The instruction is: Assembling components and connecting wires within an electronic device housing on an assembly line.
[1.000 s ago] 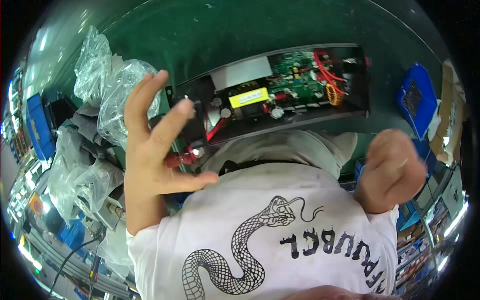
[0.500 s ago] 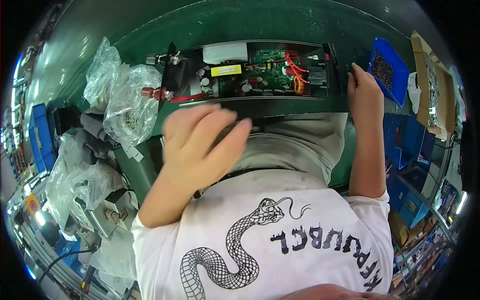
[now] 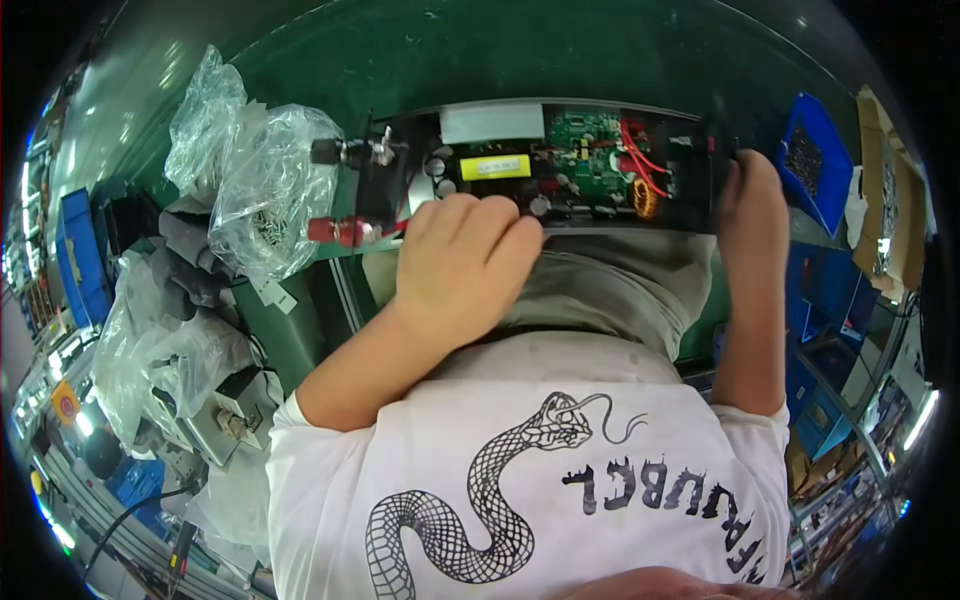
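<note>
A long black power inverter (image 3: 590,220) with its top off lies across the bench edge in front of me. Inside it show a green circuit board (image 3: 590,150), a yellow-wrapped transformer (image 3: 495,167), red wires and a copper coil (image 3: 645,200). Black and red terminals (image 3: 340,231) stick out of its left end plate. My left hand (image 3: 465,260) is closed over the near side wall, its fingertips hidden. At the right end my right hand (image 3: 752,205), a little blurred, grips a dark end plate (image 3: 722,165); its thumb side lies against the plate.
A blue bin of small dark screws (image 3: 815,165) sits right of my right hand, beside a cardboard box (image 3: 885,190). Clear plastic bags (image 3: 275,190), one with metal screws inside, lie at the left. Farther left stand a blue tray (image 3: 85,255) and metal parts (image 3: 235,415).
My left hand has come down from the air onto the near side wall. The inverter has shifted right and slightly nearer; the right-hand end plate now sits closer to its end.
</note>
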Available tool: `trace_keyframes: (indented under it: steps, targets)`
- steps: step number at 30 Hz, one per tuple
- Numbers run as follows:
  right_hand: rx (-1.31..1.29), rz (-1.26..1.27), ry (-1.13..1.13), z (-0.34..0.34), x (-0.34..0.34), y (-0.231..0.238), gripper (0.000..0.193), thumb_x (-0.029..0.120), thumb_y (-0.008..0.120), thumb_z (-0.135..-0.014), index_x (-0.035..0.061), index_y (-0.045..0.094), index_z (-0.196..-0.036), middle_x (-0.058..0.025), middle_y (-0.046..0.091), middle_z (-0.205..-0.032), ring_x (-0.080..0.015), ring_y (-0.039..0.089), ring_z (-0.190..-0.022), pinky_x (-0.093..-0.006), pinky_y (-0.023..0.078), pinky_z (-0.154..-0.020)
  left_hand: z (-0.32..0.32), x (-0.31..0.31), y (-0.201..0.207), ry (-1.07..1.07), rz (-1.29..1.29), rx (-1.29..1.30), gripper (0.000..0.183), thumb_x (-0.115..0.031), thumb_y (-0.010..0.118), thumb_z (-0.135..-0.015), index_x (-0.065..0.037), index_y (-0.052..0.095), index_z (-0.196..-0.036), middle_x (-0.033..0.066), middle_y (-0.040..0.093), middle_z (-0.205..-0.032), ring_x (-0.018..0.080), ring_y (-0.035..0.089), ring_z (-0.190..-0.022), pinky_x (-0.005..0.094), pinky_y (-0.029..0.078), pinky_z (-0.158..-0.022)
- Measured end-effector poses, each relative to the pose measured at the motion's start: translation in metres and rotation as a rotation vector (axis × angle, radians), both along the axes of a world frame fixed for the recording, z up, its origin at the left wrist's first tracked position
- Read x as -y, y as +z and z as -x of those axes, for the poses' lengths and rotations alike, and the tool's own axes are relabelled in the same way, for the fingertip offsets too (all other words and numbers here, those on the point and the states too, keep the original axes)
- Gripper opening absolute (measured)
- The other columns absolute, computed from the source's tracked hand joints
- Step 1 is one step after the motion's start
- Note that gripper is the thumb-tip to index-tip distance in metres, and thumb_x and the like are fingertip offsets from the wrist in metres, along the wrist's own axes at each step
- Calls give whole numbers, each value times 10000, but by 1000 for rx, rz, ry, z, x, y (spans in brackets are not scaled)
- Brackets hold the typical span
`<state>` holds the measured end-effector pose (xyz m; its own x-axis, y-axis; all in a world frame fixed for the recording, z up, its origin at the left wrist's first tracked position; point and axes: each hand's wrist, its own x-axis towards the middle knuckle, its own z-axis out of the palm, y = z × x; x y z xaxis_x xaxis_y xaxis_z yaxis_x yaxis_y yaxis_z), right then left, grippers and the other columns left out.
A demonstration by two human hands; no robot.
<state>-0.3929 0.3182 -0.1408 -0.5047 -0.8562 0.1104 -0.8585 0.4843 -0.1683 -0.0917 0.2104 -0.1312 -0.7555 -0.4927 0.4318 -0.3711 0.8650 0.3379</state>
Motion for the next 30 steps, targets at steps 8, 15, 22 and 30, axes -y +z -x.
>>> trace_keyframes:
  steps: [8, 15, 22, 30]
  targets:
    - [370, 483, -107, -32, -18, 84, 226, 152, 670, -943, 6, 629, -1109, -130, 629, -837, -244, 608, -724, -294, 473, -701, -4, 4, 8, -25, -99, 66, 148, -165, 669, -698, -147, 586, -819, 18, 449, -782, 201, 473, -683, 336, 369, -590]
    - [177, -259, 685, -68, 43, 109, 192, 87, 778, -739, 57, 659, -887, -74, 504, -685, -246, 521, -606, -374, 405, -557, -1, 9, 9, -71, -132, 85, 142, -149, 678, -714, -140, 648, -853, 1, 396, -733, 178, 431, -659, 331, 346, -565]
    - [94, -319, 843, -71, 48, 90, 284, 177, 630, -659, 77, 664, -923, -23, 510, -690, -194, 549, -610, -326, 416, -535, -4, 10, 9, -108, -150, 100, 138, -140, 686, -722, -128, 661, -858, -5, 412, -742, 181, 441, -671, 327, 359, -573]
    - [116, -289, 813, -76, 49, 88, 219, 153, 705, -694, 77, 664, -895, -30, 493, -682, -207, 538, -616, -350, 412, -548, -4, 12, 9, -120, -161, 110, 159, -155, 676, -700, -138, 659, -857, -1, 401, -738, 179, 438, -666, 327, 366, -567]
